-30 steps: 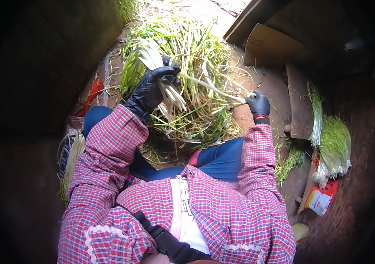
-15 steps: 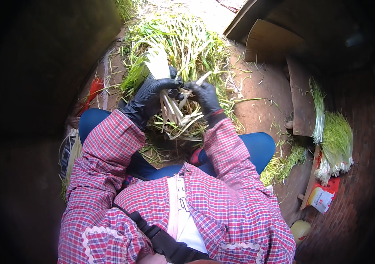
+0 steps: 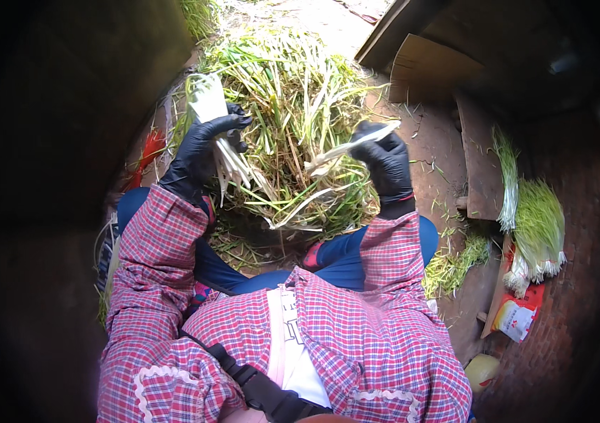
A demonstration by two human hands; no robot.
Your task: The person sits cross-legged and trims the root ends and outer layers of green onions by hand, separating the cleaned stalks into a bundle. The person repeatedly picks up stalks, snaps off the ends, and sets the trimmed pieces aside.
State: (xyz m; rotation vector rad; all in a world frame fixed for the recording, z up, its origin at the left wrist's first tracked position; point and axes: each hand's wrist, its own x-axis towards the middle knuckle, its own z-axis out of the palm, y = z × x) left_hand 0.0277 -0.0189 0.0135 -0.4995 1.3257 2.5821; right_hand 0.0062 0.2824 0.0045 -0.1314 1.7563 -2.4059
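My left hand (image 3: 198, 155), in a black glove, is closed around a bunch of white-stemmed, chive-like greens (image 3: 208, 100). The pale stem ends stick out below the fist, and the thumb and index finger reach out over them. Further right, my right hand (image 3: 387, 163), gloved in black too, pinches a limp whitish stalk or peeled-off sheath (image 3: 335, 153). One end of it hangs to the left and the other pokes up past the knuckles. Beneath and between both hands lies a big heap of loose green and yellowish leaves and stalks (image 3: 293, 92).
To the right, neat bundles of greens (image 3: 538, 225) lie beside a brown board (image 3: 483, 158). Near them are a red-and-white packet (image 3: 515, 319) and a yellowish round container (image 3: 481, 370). Cardboard (image 3: 430, 67) stands at the far right. Red plastic (image 3: 152, 146) lies at left.
My hands were together over the heap and have drawn apart. The right hand went right with the pale stalk in it; the left moved left with the bunch.
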